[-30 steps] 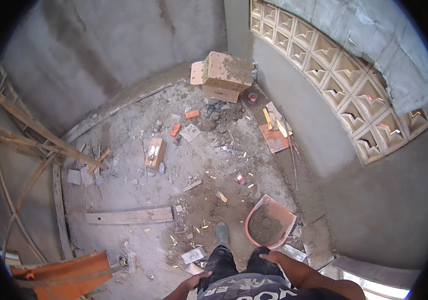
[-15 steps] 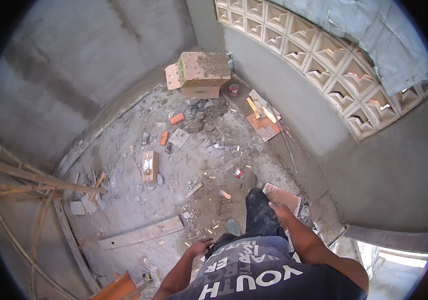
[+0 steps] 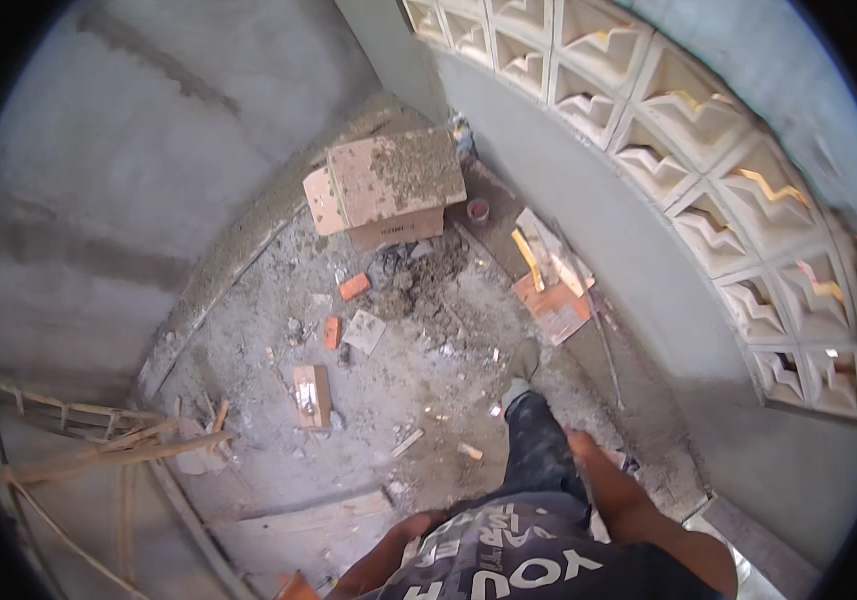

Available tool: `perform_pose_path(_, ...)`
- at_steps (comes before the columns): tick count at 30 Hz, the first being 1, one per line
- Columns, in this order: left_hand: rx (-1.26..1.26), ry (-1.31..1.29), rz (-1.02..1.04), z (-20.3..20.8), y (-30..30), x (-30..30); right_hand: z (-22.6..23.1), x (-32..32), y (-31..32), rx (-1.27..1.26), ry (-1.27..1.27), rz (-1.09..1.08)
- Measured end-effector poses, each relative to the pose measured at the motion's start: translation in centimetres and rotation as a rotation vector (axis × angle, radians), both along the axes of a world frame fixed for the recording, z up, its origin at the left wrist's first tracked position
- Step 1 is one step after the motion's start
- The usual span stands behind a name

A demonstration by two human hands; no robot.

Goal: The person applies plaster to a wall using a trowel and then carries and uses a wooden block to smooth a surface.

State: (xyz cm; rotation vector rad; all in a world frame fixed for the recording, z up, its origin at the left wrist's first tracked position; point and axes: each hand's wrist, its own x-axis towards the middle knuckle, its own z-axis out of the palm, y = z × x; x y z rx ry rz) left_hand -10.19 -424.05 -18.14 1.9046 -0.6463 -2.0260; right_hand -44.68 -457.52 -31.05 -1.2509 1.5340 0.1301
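Note:
My right hand hangs beside my right thigh, over the dark trouser leg. Its fingers are blurred and mostly turned out of sight; nothing can be made out in them. At my left hip, my left hand is low and partly covered by the dark shirt, so its fingers do not show clearly. Below and ahead, my right foot in a greyish boot is on the dirty floor. Ahead of it on the right, pieces of wood lie on a reddish board.
A cardboard box spattered with mortar stands in the far corner, behind a heap of wet mortar. Orange brick pieces, a grey tile and a small carton lie left. A plank and wooden poles are nearer.
I have stepped forward, toward the box and mortar heap. My right boot has come into view ahead. The reddish tile beside my right hand is out of sight; my left hand is more hidden.

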Motion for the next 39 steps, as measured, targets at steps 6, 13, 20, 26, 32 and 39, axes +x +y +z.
perform_pose_path(6,0.113,-0.347,0.247,4.4,-13.5,7.4,4.6,10.3,-13.4,0.034,0.244,0.628)
perform_pose_path(13,-0.145,-0.479,0.597,2.4,-29.1,20.7,2.6,21.5,-29.1,-0.245,0.098,0.625)
perform_pose_path(20,0.049,-0.184,0.944,-3.2,-42.2,38.5,4.2,37.2,-41.3,-0.184,0.061,0.32)
perform_pose_path(26,-0.03,-0.255,1.02,-13.1,-54.5,55.4,-4.6,49.5,-51.7,-0.329,-0.119,0.115)
perform_pose_path(32,-0.005,0.078,1.184,-20.6,-58.0,63.5,-11.3,61.1,-57.4,-0.17,-0.242,0.045)
perform_pose_path(39,-0.11,0.379,1.442,-21.3,-65.2,61.4,-14.3,64.1,-62.0,-0.159,-0.149,-0.223)
